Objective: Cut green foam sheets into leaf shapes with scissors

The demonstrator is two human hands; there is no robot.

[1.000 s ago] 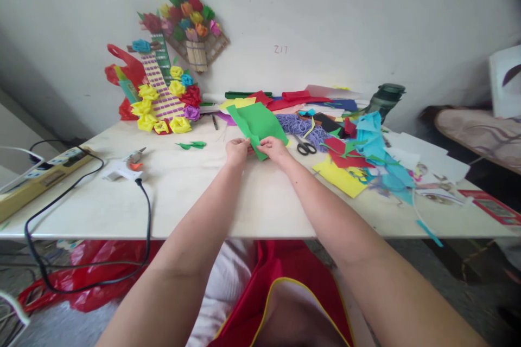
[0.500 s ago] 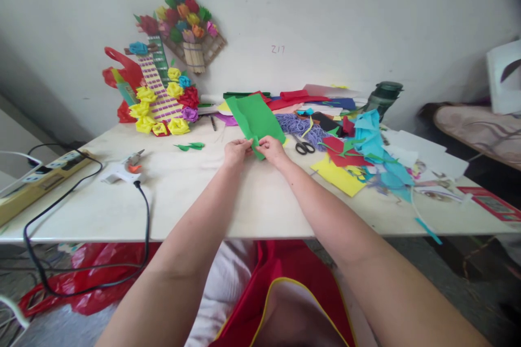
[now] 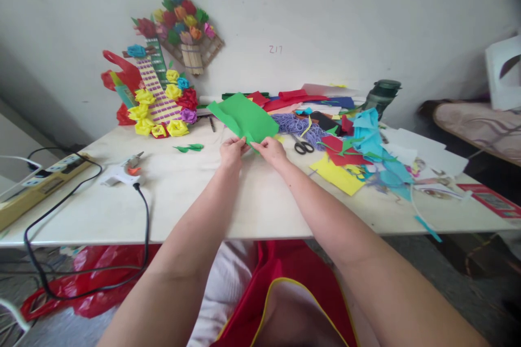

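My left hand (image 3: 232,150) and right hand (image 3: 272,150) pinched green paper (image 3: 247,118) by its near edge | both equally close | it stretched beyond them, long axis slanting leftward.

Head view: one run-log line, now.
left hand: pinches green sheet; right hand: pinches same sheet; scissors: table, right of sheet; glue gun: table, left

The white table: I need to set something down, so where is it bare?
One bare patch of the white table lies between the corded glue gun and the left forearm. Others: between that and the right forearm, and right of it, in front of the yellow sheet. Crowded: right of the green sheet, with purple yarn, scissors and blue paper.
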